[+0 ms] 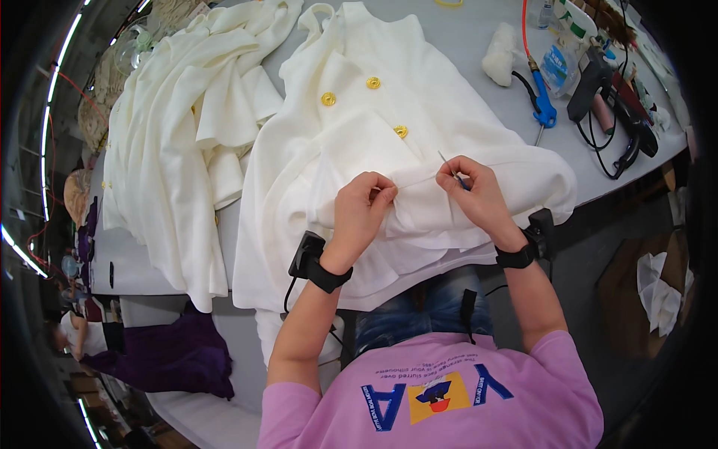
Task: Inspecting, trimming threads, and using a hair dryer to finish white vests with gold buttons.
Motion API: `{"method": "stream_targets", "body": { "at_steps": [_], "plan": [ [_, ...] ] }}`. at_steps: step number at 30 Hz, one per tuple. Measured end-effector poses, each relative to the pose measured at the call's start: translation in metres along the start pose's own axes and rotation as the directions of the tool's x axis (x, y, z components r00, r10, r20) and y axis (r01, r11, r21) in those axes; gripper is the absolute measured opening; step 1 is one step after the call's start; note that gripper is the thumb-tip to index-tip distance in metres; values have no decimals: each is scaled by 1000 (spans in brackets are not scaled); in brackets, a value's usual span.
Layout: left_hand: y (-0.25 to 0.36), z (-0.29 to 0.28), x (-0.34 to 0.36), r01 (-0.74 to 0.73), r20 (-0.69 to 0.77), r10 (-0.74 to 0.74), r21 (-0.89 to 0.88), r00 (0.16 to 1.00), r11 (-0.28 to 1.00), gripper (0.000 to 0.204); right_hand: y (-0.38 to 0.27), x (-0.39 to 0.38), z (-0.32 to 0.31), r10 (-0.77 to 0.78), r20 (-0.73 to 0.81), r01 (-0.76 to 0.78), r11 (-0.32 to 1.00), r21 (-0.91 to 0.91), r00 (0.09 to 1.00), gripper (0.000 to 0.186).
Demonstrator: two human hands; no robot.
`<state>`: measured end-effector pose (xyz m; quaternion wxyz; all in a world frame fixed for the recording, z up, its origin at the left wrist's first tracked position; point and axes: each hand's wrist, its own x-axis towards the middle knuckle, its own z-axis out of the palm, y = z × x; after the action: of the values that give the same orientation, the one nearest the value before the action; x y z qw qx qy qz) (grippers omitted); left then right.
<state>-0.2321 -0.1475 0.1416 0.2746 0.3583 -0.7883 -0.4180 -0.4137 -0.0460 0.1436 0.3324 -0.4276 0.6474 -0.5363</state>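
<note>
Your left hand (363, 213) pinches the white garment (359, 153) spread before you on the table (460, 34); your right hand (479, 196) grips a small pointed tool (464, 183). White clothing (168, 150) lies left, a blue air gun (544, 112) far right.

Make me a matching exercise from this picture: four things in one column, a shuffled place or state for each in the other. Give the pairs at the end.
Things:
1. small pointed tool
2. gold buttons
3. blue air gun
4. purple cloth

Places and states:
A. joined to an orange hose
B. at the lower left of the picture
C. held in the right hand
D. on the white garment at the hands

Pairs: 1-C, 2-D, 3-A, 4-B
</note>
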Motion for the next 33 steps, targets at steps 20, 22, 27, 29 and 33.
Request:
{"method": "stream_targets", "body": {
  "at_steps": [20, 22, 27, 29, 33],
  "plan": [
    [4, -12, -2, 196, 166, -157, -255, 974, 947, 14, -15, -26, 42, -323, -13, 279, 836, -472, 946, 21],
    [6, -12, -2, 207, 170, -168, -251, 971, 946, 13, -13, -25, 46, -377, -3, 319, 787, -528, 926, 22],
    [3, -11, -2, 177, 146, -141, -273, 979, 946, 11, -16, -23, 49, -429, -1, 355, 749, -559, 903, 20],
    [3, -10, 0, 106, 122, -78, -238, 989, 965, 10, -16, -22, 49, -433, 1, 358, 744, -564, 901, 19],
    [3, -10, 0, 105, 109, -80, -248, 991, 963, 9, -16, -22, 51, -437, 7, 361, 735, -574, 899, 17]
  ]
}}
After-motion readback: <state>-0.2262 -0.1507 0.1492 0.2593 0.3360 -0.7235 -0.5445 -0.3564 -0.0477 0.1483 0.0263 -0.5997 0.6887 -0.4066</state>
